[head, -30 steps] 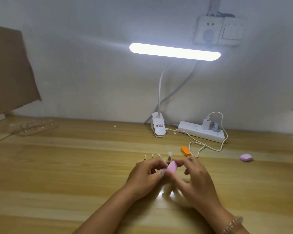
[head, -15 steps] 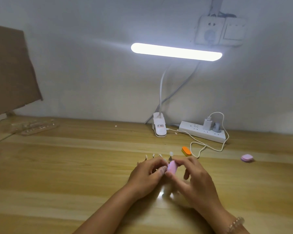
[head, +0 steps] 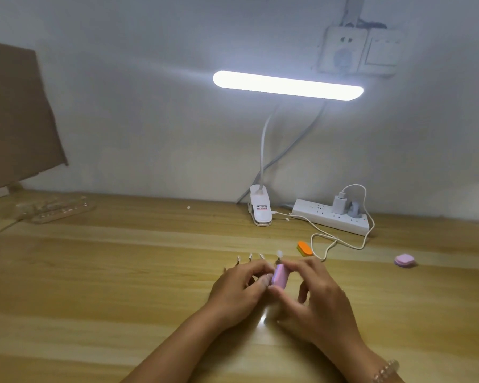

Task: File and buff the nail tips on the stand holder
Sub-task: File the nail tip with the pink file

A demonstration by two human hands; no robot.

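- Buffing is under way, by the look of it: your left hand sits at the near side of the stand holder, fingers curled in, thumb and forefinger closed together and seemingly pinching one arm of it, though the contact itself is hidden.
- Just right of that thumb, the pink buffer block stands nearly upright, its top edge right below the rightmost nail tip.
- Your right hand pinches the block between thumb and forefinger; the other fingers hang loosely spread and blurred.
- Nail tips poke up in a row behind your left knuckles, four that I can count, mid-table on the wood.
- Progress, as a judgement: you're on the right-end tip. Whether the three to its left are finished is too small to tell, so treat them as left to check.
- Containers now: far left on the table, a clear plastic packet lies flat with small pale pieces inside, too blurred to name.
- The holder is the only other thing holding anything, one tip per arm.
- Further right, loose on the wood: an orange block near the white cable, and a second pink block well apart. Both look like spare grits for later passes.
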